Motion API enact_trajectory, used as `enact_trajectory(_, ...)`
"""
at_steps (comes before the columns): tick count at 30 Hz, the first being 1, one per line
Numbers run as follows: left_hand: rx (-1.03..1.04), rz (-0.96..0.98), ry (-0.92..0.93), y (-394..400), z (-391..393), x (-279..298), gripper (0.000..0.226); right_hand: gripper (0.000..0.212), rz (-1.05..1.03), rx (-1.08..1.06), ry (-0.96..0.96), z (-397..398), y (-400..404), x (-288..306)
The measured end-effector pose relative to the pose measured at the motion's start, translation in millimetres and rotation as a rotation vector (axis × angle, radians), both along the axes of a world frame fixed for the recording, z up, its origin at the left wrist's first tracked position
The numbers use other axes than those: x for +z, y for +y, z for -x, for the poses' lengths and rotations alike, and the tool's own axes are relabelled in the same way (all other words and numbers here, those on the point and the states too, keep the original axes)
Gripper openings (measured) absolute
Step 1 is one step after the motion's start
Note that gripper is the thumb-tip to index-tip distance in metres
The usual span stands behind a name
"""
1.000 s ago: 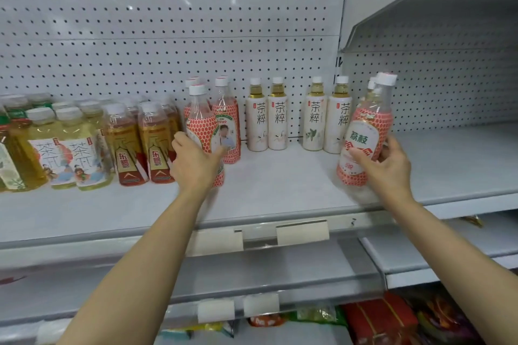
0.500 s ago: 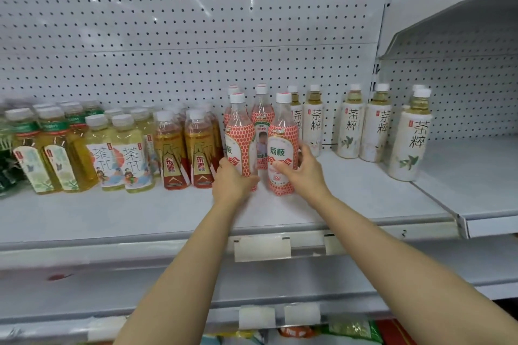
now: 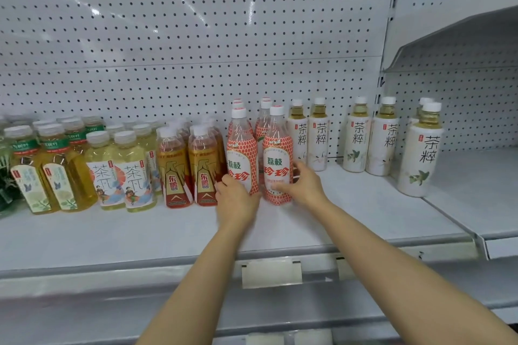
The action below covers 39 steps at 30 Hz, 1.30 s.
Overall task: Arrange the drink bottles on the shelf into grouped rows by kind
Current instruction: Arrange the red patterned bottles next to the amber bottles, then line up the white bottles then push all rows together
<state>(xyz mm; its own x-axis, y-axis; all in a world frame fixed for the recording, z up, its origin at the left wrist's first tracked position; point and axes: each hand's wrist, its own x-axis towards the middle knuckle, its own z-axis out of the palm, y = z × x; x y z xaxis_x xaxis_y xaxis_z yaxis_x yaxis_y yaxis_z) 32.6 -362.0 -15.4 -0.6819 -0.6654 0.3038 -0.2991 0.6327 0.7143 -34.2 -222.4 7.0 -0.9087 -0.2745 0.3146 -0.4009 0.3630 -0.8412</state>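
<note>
On a white shelf (image 3: 350, 221) backed by pegboard (image 3: 196, 36), bottles stand upright in rows grouped by kind. From the left end: green-capped tea bottles (image 3: 42, 173), pale tea bottles (image 3: 123, 173), then amber bottles (image 3: 190, 171). Mid-shelf stand the red bottles (image 3: 244, 159), netted red and white labels, two rows running front to back. White bottles (image 3: 308, 137) line the back edge to the right in pairs, with gaps between. One stray white bottle (image 3: 421, 154) stands forward at the shelf's right end, apart from its kind.

Both hands reach in from the front edge. The left hand (image 3: 238, 199) curls around the base of the front red bottle in the left row. The right hand (image 3: 301, 185) wraps, fingers spread, around the lower side of the front red bottle (image 3: 277, 159) in the right row. Together they seem to press the two rows snug against each other and square to the amber group.
</note>
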Motion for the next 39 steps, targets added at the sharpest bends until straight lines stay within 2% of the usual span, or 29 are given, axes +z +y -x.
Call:
enact_trajectory(3,0.002,-0.008,0.006,-0.2,4.3,0.0,0.068,0.071,0.014,0.008,-0.004,1.5,-7.9,0.5)
enact_trajectory(11,0.066,0.014,-0.058,0.7,18.8,7.5,0.074,0.06,0.016,0.0,0.018,9.0,-21.9,-7.0)
enact_trajectory(17,0.04,0.007,-0.088,0.6,17.1,8.1,0.069,0.055,-0.004,-0.021,0.056,12.0,-29.7,-11.6)
enact_trajectory(20,-0.004,0.012,-0.094,4.4,5.8,8.1,0.078,0.054,-0.036,-0.009,0.074,9.8,-24.4,-11.9)
enact_trajectory(21,0.011,0.064,-0.073,7.2,-1.0,7.9,0.084,0.055,-0.06,-0.017,0.09,9.5,-20.5,-12.3)
enact_trajectory(23,0.061,0.302,0.044,16.1,-15.6,7.8,0.088,0.061,-0.147,-0.081,0.15,9.0,-5.7,-12.6)
enact_trajectory(25,0.054,0.556,0.204,28.2,-21.7,9.3,0.081,0.068,-0.236,-0.176,0.212,7.7,16.0,-10.0)
enact_trajectory(27,-0.014,0.678,0.274,41.6,-16.8,11.3,0.075,0.07,-0.303,-0.266,0.263,6.4,40.3,-7.8)
enact_trajectory(32,-0.202,0.789,0.16,86.2,13.5,12.8,0.068,0.063,-0.41,-0.401,0.301,1.2,100.7,-4.6)
enact_trajectory(39,-0.376,0.737,0.077,160.3,69.4,23.5,0.062,0.052,-0.41,-0.552,0.368,9.2,181.1,2.8)
